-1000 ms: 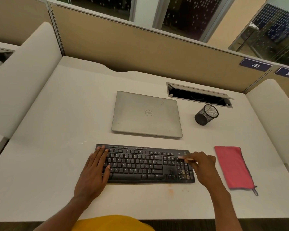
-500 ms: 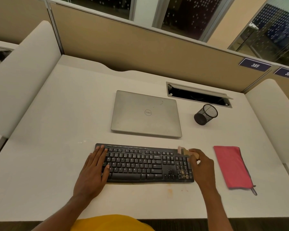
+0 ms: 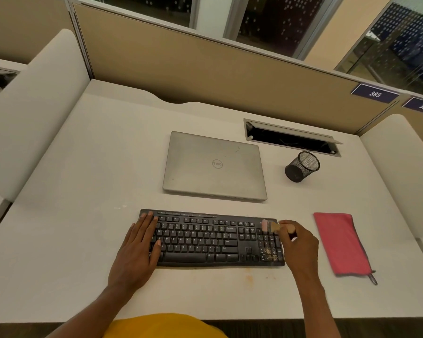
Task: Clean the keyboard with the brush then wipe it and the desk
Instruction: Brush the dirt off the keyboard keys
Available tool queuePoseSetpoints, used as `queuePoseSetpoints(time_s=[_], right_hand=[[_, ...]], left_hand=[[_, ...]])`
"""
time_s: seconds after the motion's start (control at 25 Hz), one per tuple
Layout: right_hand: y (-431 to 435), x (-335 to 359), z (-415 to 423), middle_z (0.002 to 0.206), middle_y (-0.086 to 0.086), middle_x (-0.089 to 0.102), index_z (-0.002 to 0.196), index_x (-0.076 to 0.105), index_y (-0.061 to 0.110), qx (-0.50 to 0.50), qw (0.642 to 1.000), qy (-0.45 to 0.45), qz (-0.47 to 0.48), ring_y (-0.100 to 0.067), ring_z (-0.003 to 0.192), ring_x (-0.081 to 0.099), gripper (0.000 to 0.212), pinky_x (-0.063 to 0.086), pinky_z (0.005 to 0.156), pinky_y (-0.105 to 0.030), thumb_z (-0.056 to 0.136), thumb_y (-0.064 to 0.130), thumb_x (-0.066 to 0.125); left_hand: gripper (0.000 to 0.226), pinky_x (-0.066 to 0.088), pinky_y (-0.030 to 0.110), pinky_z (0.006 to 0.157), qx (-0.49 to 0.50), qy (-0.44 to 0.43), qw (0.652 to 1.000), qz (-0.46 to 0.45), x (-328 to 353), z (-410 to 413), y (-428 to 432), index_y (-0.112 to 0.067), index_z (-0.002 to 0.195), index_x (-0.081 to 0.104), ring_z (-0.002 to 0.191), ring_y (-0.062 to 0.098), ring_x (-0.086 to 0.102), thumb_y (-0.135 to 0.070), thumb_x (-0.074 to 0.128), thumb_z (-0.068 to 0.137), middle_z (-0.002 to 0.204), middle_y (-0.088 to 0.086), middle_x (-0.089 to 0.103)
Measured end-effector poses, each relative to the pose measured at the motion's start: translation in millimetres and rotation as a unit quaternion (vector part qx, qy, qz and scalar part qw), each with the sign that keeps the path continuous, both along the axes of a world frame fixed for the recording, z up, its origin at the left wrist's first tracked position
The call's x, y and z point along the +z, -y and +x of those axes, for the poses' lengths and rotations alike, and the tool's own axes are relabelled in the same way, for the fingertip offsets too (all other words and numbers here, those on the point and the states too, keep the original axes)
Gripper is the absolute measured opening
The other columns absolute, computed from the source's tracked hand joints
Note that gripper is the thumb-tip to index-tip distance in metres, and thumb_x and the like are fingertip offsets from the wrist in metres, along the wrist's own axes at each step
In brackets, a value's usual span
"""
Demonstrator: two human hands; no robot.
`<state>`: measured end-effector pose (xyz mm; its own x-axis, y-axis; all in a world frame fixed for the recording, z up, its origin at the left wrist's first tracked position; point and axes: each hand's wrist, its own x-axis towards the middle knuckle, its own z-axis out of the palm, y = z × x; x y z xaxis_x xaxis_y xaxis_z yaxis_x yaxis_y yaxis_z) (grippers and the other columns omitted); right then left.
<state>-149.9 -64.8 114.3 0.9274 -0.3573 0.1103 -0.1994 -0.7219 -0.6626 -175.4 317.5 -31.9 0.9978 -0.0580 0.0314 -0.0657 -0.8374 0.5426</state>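
Note:
A black keyboard lies on the white desk in front of me. My left hand rests flat on its left end, fingers spread over the keys. My right hand sits at the keyboard's right edge, closed around a small wooden-handled brush. The pale bristles touch the top right corner, above the number pad. Light crumbs or dust speckle the lower number-pad keys. A pink cloth lies flat on the desk to the right of the keyboard.
A shut silver laptop lies behind the keyboard. A black mesh pen cup lies tipped on its side to its right, before an open cable slot. Padded dividers flank the desk. An orange stain marks the desk near the front.
My right hand has carried the brush from the middle of the number pad up to the keyboard's top right corner. My left hand has stayed on the left end.

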Motion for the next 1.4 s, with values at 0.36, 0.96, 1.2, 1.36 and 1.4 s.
queuePoseSetpoints(time_s=[0.36, 0.96, 1.2, 1.36, 1.4], right_hand=[[8.9, -8.4, -1.6, 0.058, 0.005, 0.061, 0.067, 0.060, 0.016, 0.032, 0.996, -0.068, -0.041, -0.007, 0.054, 0.054, 0.030, 0.040, 0.051, -0.014, 0.096, 0.009, 0.060], [1.7, -3.5, -0.4, 0.070, 0.007, 0.066, 0.088, 0.068, 0.018, 0.053, 0.997, -0.055, -0.004, -0.006, 0.065, 0.061, 0.019, 0.046, 0.055, -0.017, 0.101, 0.016, 0.053], [12.8, -5.2, -0.6, 0.070, 0.006, 0.066, 0.089, 0.065, 0.020, 0.102, 0.981, -0.159, -0.052, -0.009, 0.060, 0.058, 0.020, 0.046, 0.055, -0.023, 0.103, 0.019, 0.051], [29.1, 12.9, 10.1, 0.065, 0.006, 0.064, 0.081, 0.060, 0.025, 0.129, 0.966, -0.177, -0.140, -0.013, 0.057, 0.057, 0.022, 0.043, 0.056, -0.032, 0.101, 0.020, 0.054], [28.9, 15.8, 15.7, 0.067, 0.008, 0.065, 0.082, 0.061, 0.026, 0.130, 0.968, -0.154, -0.148, -0.010, 0.059, 0.058, 0.019, 0.043, 0.057, -0.031, 0.100, 0.020, 0.057]], left_hand=[[0.068, -0.007, 0.020, 0.128, 0.000, -0.001, 1.000, -0.001, -1.9, -0.2, -0.7, -0.024, 0.169, 0.013, 0.160, 0.000, -0.005, -0.052, 0.026, 0.108, 0.176, -0.006, 0.008], [0.068, -0.004, 0.022, 0.129, -0.002, -0.002, 1.000, 0.000, -2.3, -0.4, -0.9, -0.023, 0.169, 0.015, 0.161, 0.004, 0.000, -0.052, 0.025, 0.108, 0.176, -0.006, 0.008], [0.067, -0.005, 0.020, 0.128, 0.000, 0.003, 1.000, -0.002, 1.9, 0.2, 0.6, -0.022, 0.168, 0.017, 0.160, 0.001, -0.003, -0.050, 0.028, 0.108, 0.176, -0.006, 0.009], [0.067, -0.006, 0.020, 0.128, 0.001, -0.002, 1.000, -0.002, 0.6, -0.3, 0.2, -0.024, 0.169, 0.016, 0.160, 0.000, -0.004, -0.051, 0.027, 0.108, 0.176, -0.006, 0.009], [0.067, -0.006, 0.020, 0.128, 0.001, -0.004, 1.000, -0.002, 0.2, -0.2, 0.4, -0.024, 0.169, 0.015, 0.160, 0.001, -0.004, -0.052, 0.026, 0.108, 0.176, -0.006, 0.008]])
